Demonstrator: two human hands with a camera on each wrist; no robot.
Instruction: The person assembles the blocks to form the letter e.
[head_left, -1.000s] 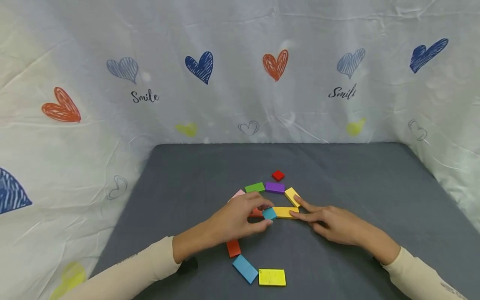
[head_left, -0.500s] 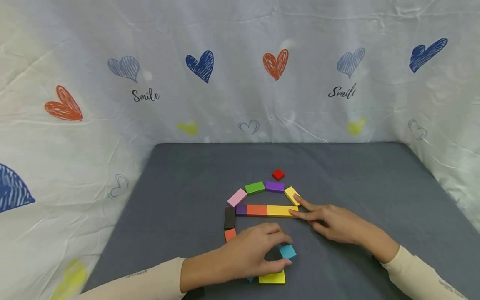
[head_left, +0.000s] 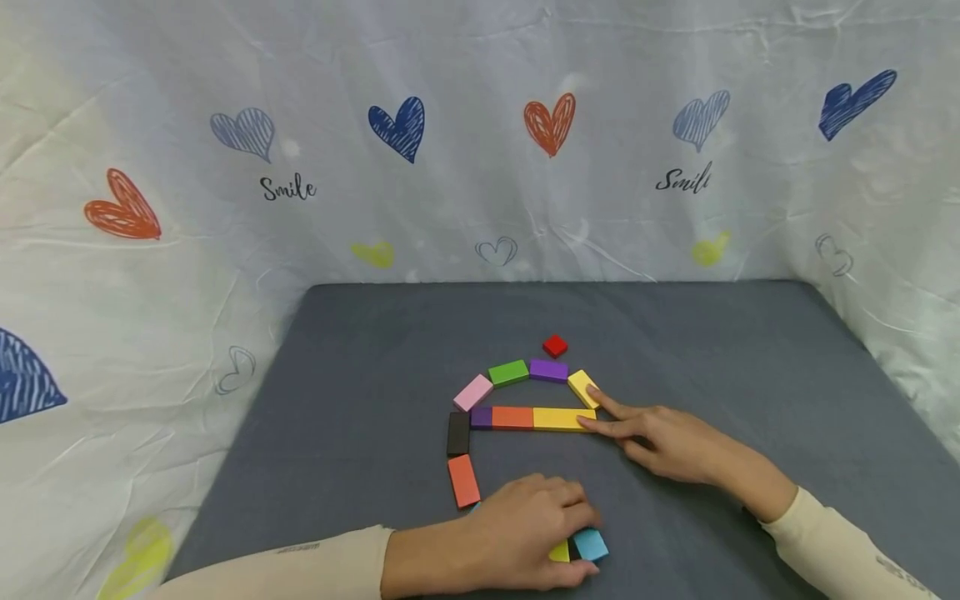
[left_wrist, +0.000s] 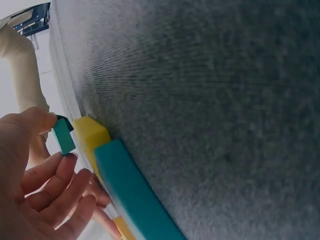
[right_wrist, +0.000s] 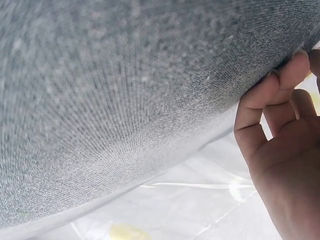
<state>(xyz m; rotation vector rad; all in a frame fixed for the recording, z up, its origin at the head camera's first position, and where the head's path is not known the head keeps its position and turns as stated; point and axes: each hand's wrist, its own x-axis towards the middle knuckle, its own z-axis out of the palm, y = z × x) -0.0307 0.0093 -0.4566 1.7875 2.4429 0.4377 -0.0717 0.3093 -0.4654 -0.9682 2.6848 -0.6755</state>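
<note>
Between its thumb and fingertips my left hand [head_left: 525, 533] pinches a small blue block [head_left: 590, 546], just right of a bright yellow block [head_left: 558, 552] that the hand mostly covers. The left wrist view shows this pinched block [left_wrist: 63, 137] beyond the yellow block [left_wrist: 92, 136] and a longer blue block [left_wrist: 135, 195]. With two extended fingers my right hand [head_left: 675, 443] touches a slanted yellow block [head_left: 583, 388] and a flat yellow block [head_left: 558, 419]. An orange block [head_left: 513, 418] and a purple block [head_left: 482, 418] continue that row leftward.
A curve of pink [head_left: 473, 392], green [head_left: 508, 373] and violet [head_left: 549, 371] blocks lies above the row. A black block [head_left: 458, 434] and an orange-red block [head_left: 463, 481] run down the left. Farther back lies a red block [head_left: 555, 346]. A white curtain [head_left: 465, 192] stands behind the grey tabletop [head_left: 360, 367].
My left hand has carried the small blue block from beside the yellow row toward the near side, uncovering the orange and purple blocks. The right hand stays on the two yellow blocks.
</note>
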